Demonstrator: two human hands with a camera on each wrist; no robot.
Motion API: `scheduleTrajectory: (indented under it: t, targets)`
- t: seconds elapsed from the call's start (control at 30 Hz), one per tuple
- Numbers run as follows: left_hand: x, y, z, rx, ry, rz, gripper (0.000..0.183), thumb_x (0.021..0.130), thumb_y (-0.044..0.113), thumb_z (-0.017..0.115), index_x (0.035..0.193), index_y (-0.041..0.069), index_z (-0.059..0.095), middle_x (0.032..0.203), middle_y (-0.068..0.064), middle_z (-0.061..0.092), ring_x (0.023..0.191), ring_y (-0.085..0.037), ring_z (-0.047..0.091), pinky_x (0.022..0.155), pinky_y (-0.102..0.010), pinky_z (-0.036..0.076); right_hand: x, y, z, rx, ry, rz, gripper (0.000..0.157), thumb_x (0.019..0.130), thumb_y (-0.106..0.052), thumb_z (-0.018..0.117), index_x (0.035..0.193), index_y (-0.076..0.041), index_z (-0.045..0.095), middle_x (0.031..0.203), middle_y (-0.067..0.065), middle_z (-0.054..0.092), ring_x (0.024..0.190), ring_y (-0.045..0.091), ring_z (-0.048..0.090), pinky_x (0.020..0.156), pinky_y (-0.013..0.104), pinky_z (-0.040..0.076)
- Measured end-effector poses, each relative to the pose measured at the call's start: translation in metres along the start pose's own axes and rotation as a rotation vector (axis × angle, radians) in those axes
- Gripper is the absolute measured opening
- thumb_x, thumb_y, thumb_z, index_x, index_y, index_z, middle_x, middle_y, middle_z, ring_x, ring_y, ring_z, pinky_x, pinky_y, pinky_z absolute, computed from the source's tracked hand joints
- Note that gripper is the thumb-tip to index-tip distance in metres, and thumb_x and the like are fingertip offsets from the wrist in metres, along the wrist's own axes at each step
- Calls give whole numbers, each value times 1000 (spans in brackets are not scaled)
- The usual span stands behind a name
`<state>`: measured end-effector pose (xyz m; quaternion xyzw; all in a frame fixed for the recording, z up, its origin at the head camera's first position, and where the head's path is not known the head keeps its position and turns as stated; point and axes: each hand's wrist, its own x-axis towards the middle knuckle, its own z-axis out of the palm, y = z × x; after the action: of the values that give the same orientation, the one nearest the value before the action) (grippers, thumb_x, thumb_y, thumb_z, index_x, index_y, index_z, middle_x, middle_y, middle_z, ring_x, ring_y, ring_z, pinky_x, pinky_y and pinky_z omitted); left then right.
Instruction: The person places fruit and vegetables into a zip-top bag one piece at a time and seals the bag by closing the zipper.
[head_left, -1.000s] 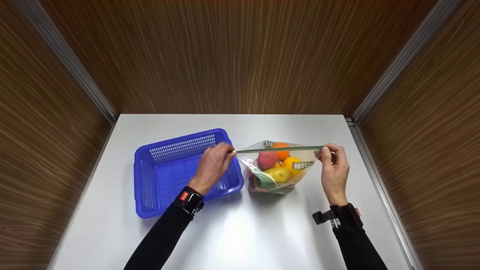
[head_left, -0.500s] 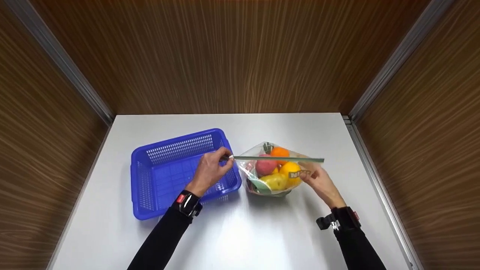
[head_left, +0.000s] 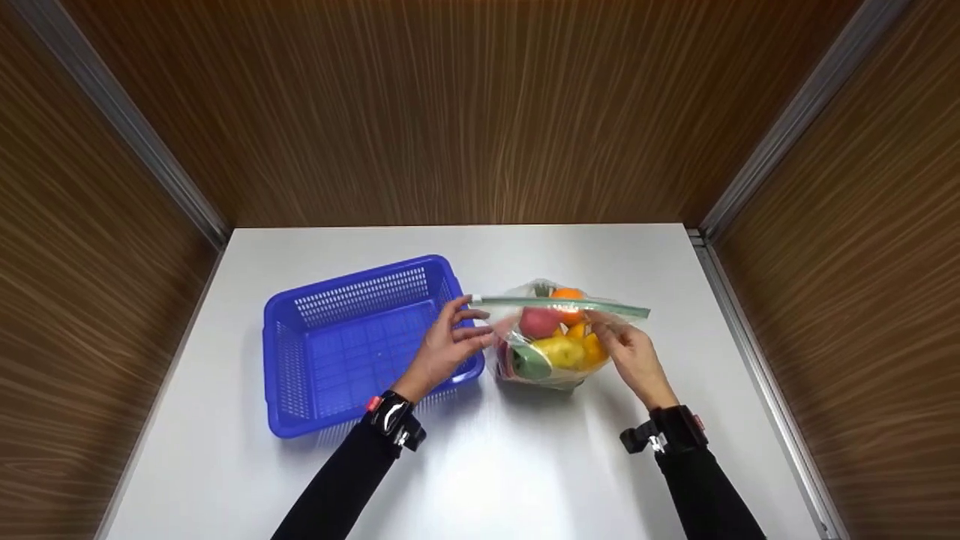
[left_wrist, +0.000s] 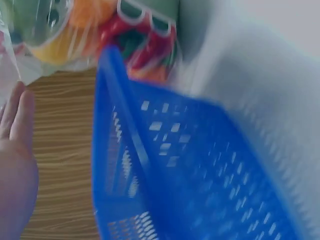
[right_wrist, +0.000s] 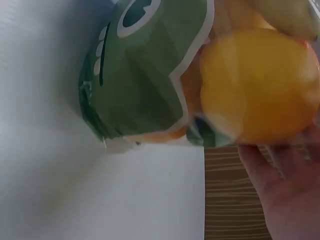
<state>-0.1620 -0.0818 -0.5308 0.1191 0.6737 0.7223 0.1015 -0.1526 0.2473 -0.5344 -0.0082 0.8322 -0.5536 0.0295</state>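
A clear zip bag (head_left: 525,371) full of fruit stands on the white table, its green zip strip (head_left: 559,302) sealed-looking and running across the top. A red fruit (head_left: 538,322), an orange fruit (head_left: 568,294) and a yellow fruit (head_left: 559,351) show through the plastic. My left hand (head_left: 442,349) is at the bag's left side with spread fingers, its fingertips right at the white slider (head_left: 476,299) end and the plastic. My right hand (head_left: 636,364) lies against the bag's right side, fingers extended along it beside a round yellow-orange fruit (right_wrist: 260,85).
A blue plastic basket (head_left: 352,281) with perforated walls sits left of the bag, its right rim under my left hand. The white table (head_left: 487,472) is bounded by a wood-grain panel (head_left: 465,112) at the back and others on both sides.
My left hand has let go of the zip's left end and spread its fingers. My right hand has left the zip's right end and moved down and left to the bag's side.
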Motion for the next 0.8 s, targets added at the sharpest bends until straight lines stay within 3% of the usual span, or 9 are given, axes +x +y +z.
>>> scheduleTrajectory:
  t: [0.07, 0.17, 0.23, 0.3, 0.4, 0.53, 0.63, 0.8]
  targets:
    - [-2, -4, 7, 48, -68, -41, 84, 88, 2, 80, 156, -3, 30, 144, -26, 50, 132, -42, 56, 107, -45, 49, 2, -3, 4, -4, 43, -4, 44, 107, -37, 59, 132, -2, 69, 138, 16, 65, 128, 28, 58, 109, 42, 44]
    - [-6, -7, 18, 345, -202, -23, 99, 83, 17, 88, 160, 2, 28, 156, -23, 39, 142, -38, 44, 117, -45, 38, 6, -9, 9, 22, 95, -6, 41, 107, -33, 59, 124, 1, 73, 129, 17, 70, 117, 21, 63, 99, 31, 48]
    - [-10, -9, 25, 563, -236, 30, 108, 80, 32, 91, 162, 5, 26, 162, -21, 30, 147, -36, 38, 120, -45, 33, 9, -13, 10, 93, 114, -10, 39, 107, -30, 58, 119, 5, 73, 123, 19, 72, 109, 18, 67, 94, 27, 52]
    - [-13, -10, 31, 685, -221, 53, 116, 79, 42, 90, 165, 9, 19, 168, -20, 21, 151, -36, 32, 121, -46, 29, 11, -16, 9, 194, 114, -6, 39, 109, -27, 56, 120, 7, 70, 120, 20, 73, 106, 18, 71, 91, 27, 56]
    - [-18, -13, 39, 721, -180, 39, 119, 81, 47, 87, 167, 13, 12, 172, -18, 8, 153, -39, 25, 121, -50, 27, 16, -16, 6, 344, 106, 42, 41, 110, -30, 52, 118, 8, 66, 109, 18, 75, 95, 21, 76, 85, 32, 61]
    - [-26, -16, 50, 757, -231, 25, 126, 83, 54, 83, 167, 19, -6, 172, -15, -9, 154, -42, 19, 120, -54, 27, 26, -14, 2, 397, 116, 180, 41, 108, -39, 52, 111, -1, 68, 90, 4, 74, 76, 13, 72, 70, 24, 59]
    - [-30, -19, 62, 771, -218, 60, 128, 85, 54, 81, 165, 20, -13, 170, -21, -10, 149, -45, 31, 116, -53, 35, 35, -12, 2, 409, 106, 282, 39, 108, -40, 51, 111, -5, 69, 82, -2, 67, 70, 8, 63, 63, 19, 53]
    - [-31, -26, 83, 718, -67, 83, 119, 90, 41, 80, 166, 21, -9, 167, -33, -2, 130, -48, 54, 104, -51, 50, 44, -14, 6, 395, 98, 334, 41, 108, -41, 49, 129, -6, 56, 98, -1, 62, 87, 10, 62, 76, 22, 53]
